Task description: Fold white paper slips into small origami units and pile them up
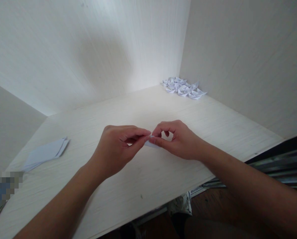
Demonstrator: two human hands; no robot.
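A small folded piece of white paper (153,144) is pinched between my two hands above the middle of the table. My left hand (122,144) grips its left end between thumb and fingertips. From the other side, my right hand (177,139) holds it with thumb and curled forefinger, the fingertips of both hands almost touching. Most of the paper is covered by the fingers, so its full shape is hidden.
Several folded paper boats (183,88) lie heaped in the far right corner against the walls. A stack of white paper sheets (46,153) rests on the left of the pale table (138,189). White panels (243,59) enclose the back and sides.
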